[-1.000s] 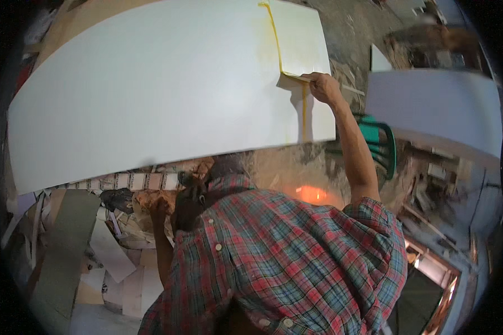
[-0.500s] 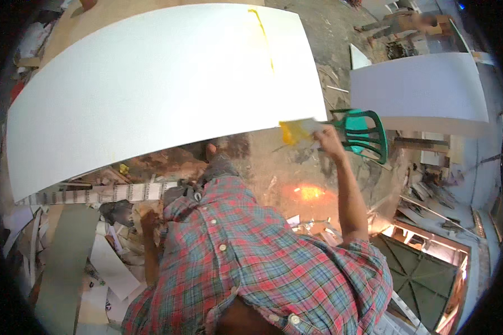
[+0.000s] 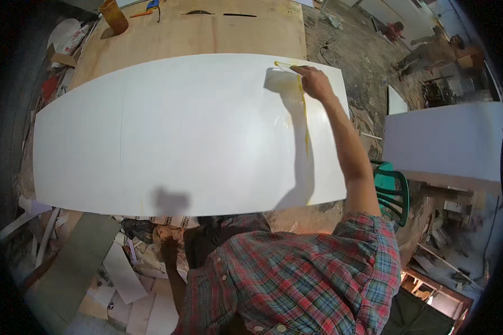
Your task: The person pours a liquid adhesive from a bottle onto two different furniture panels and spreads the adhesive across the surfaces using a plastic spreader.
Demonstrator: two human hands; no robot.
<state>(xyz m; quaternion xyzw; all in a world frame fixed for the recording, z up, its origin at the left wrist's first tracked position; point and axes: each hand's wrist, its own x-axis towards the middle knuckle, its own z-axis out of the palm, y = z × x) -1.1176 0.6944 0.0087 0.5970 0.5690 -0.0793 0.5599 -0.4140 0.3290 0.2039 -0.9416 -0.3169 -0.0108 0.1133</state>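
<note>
A large white panel (image 3: 207,134) lies in front of me, with a yellow adhesive-like line (image 3: 305,120) running down its right part. My right hand (image 3: 317,84) is closed on a thin flat spreader (image 3: 285,67) whose edge is smeared yellow. The spreader touches the panel near its far right edge, and my hand hides part of it. A translucent wet smear (image 3: 283,120) shows left of the yellow line. My left hand (image 3: 169,237) hangs low beside my body, below the panel's near edge; its fingers are too unclear to read.
Beyond the panel a plywood surface (image 3: 201,33) holds a brown cylindrical container (image 3: 113,17), a saw blade (image 3: 198,12) and a dark thin strip (image 3: 240,15). A green chair (image 3: 394,190) and another white panel (image 3: 441,139) stand right. Offcuts (image 3: 123,273) lie lower left. People are at far right.
My right hand has moved from in front of the panel's near right corner to its far right edge, bringing the spreader onto the surface. My view has shifted, showing more plywood.
</note>
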